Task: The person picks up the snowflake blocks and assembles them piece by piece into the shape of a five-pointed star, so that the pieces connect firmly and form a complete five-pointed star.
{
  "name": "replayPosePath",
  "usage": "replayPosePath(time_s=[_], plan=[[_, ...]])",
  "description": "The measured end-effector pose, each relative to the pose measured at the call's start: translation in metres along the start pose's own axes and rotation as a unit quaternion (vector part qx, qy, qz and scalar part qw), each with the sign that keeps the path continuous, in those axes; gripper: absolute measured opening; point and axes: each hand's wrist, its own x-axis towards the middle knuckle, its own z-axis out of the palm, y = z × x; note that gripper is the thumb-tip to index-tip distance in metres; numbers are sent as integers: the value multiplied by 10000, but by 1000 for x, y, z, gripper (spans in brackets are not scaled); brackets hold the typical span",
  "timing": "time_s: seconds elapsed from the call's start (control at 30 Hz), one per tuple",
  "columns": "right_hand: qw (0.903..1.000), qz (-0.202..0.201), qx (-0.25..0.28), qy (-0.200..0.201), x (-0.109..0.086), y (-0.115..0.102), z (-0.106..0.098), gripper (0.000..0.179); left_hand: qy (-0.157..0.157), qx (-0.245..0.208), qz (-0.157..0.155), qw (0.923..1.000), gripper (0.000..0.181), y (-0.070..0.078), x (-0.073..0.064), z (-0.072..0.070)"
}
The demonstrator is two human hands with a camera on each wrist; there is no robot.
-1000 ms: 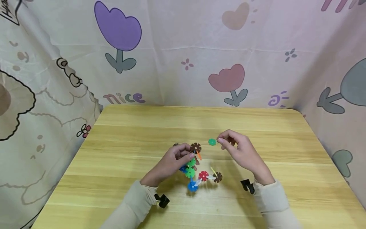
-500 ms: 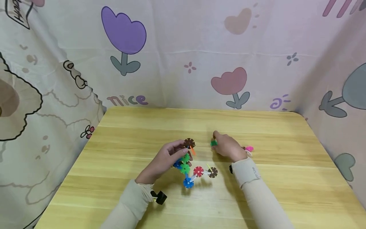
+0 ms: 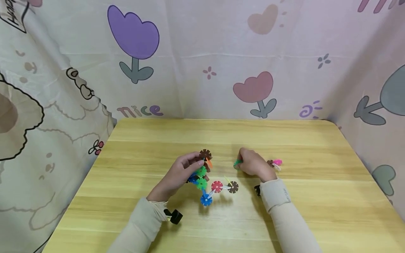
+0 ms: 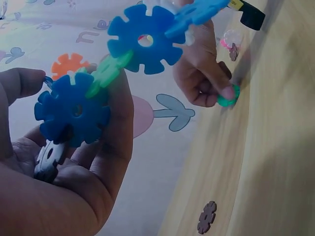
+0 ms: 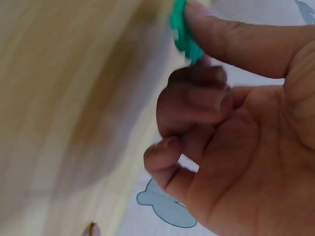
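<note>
My left hand (image 3: 183, 168) holds a chain of interlocking notched plastic discs by its upper part. Beyond its fingers show a brown disc (image 3: 205, 154) and an orange one (image 3: 209, 162). Lower down hang a green disc (image 3: 201, 183), a blue disc (image 3: 206, 200), a red disc (image 3: 216, 186) and a brown end disc (image 3: 233, 187). In the left wrist view, a blue disc (image 4: 59, 108) sits between thumb and fingers. To the right, my right hand (image 3: 253, 164), back upward, pinches a single green notched disc (image 5: 183, 34) between thumb and fingers, low over the table.
Right of the right hand, a small joined cluster with a pink disc (image 3: 277, 162) lies on the wooden table (image 3: 316, 211). A loose brown disc (image 4: 207, 217) shows in the left wrist view. A patterned curtain (image 3: 190, 70) hangs behind the table's far edge.
My right hand has turned over and lowered with the green disc, its forearm swinging left and uncovering the pink cluster. My left hand has shifted slightly left and away with the chain.
</note>
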Motion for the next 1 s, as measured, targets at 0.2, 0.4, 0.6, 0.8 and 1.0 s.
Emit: replayPosePath(time_s=[0.2, 0.4, 0.6, 0.8, 1.0], plan=[[9845, -1410, 1045, -49, -19, -20, -6, 13, 4, -52, -139, 9999, 38, -1, 2, 0], [9558, -2498, 1543, 161, -49, -53, -17, 14, 67, -68, 62, 9999, 32, -4, 3, -1], [9495, -2730, 1511, 339, -58, -69, -13, 13, -28, -168, 235, 9996, 36, -5, 0, 0], [9485, -2595, 1723, 569, -58, -74, -8, 14, 0, -234, 203, 9995, 40, -5, 0, 3], [9462, -2529, 1885, 718, -56, -75, -8, 14, 167, 192, 207, 9995, 42, -2, 1, 8]])
